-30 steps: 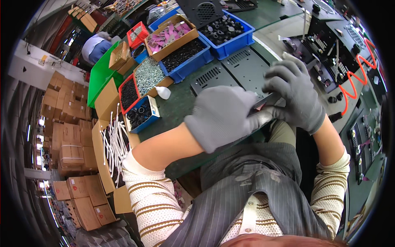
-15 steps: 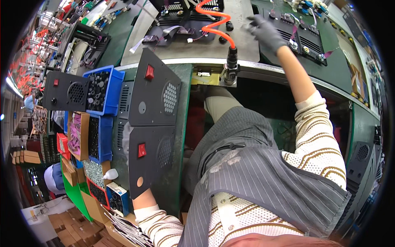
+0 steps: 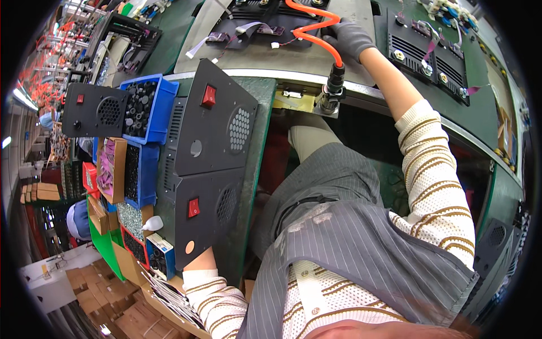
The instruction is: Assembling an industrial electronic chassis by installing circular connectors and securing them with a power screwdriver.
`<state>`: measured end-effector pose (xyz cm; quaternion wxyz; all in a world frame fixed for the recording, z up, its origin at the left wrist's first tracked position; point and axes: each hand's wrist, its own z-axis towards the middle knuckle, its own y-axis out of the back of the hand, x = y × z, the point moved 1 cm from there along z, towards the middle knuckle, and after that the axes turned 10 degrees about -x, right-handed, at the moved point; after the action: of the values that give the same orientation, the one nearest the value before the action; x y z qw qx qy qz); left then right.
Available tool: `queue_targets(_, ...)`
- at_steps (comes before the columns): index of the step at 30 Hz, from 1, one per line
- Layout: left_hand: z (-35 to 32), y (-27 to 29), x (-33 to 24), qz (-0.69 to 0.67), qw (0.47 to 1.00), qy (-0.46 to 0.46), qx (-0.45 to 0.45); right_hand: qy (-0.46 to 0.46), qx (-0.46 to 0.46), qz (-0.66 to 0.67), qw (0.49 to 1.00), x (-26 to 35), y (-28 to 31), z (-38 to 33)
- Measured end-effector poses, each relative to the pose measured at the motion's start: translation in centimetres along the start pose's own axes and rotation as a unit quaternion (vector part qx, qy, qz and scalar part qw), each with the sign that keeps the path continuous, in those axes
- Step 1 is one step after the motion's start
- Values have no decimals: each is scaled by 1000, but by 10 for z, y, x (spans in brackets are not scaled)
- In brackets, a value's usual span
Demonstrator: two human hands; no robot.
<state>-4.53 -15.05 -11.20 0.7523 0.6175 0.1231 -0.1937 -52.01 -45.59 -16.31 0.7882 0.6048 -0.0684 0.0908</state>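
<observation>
Two dark grey metal panels with red rocker switches and round perforated vents stand at the left, the upper panel meeting the lower panel. My left forearm passes behind the lower panel, which hides that hand and its fingers. Over the metal plate on the bench, my right hand wears a grey glove. Its fingers curl down beside the orange coiled hose, where small black round parts lay; what they grip is hidden. A metal tool fitting hangs from the hose at the bench edge.
Blue bins of black parts stand left of the panels, with another switch panel beyond. A white squeeze bottle and a box of cable ties are lower left. Black assemblies with ribbon cables occupy the right bench.
My right hand has moved left and down to the hose, its fingers going from spread to curled. The view has shifted slightly. The grey glove glimpsed behind the panels is now hidden.
</observation>
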Motion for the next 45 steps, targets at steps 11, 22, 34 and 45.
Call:
queue_targets(11,38,-48,-9,-44,996,76,20,-183,-154,586,774,-5,64,-63)
queue_targets(22,124,76,-127,-289,947,-88,-112,234,175,639,711,165,160,-118)
queue_targets(34,86,95,-147,-205,949,-64,-230,147,218,670,694,201,173,-123)
queue_targets(45,-51,60,-19,-415,832,335,-149,143,10,674,725,220,105,-159)
